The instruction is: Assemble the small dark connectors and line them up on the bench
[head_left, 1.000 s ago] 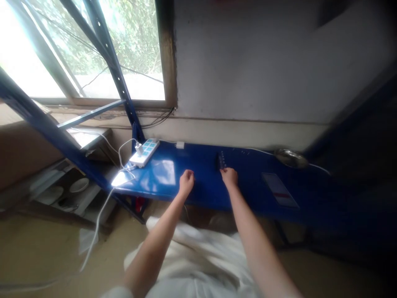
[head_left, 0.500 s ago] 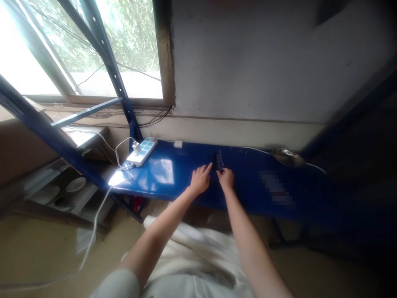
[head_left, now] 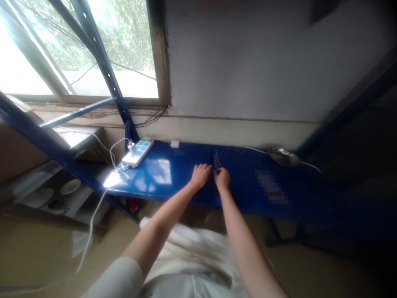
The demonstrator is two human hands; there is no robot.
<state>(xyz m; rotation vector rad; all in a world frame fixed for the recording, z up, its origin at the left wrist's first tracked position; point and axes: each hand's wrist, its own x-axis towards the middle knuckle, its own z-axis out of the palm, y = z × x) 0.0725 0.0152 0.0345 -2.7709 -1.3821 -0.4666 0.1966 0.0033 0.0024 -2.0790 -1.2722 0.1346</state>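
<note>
Centrally, above the blue tabletop (head_left: 186,155), your two hands nearly meet. Your right hand (head_left: 222,179) pinches the near end of a small dark strip (head_left: 216,158), lined with pale bumps, which projects between eleven and twelve o'clock from that hand. Your left hand (head_left: 200,175), fingers bent, sits at nine o'clock to it; whether it touches the dark strip cannot be told at this blur. From your hands, a white power bar (head_left: 138,154) lies between nine and ten o'clock, a small white block (head_left: 175,144) at ten, and a shiny metal dish (head_left: 283,156) near three.
</note>
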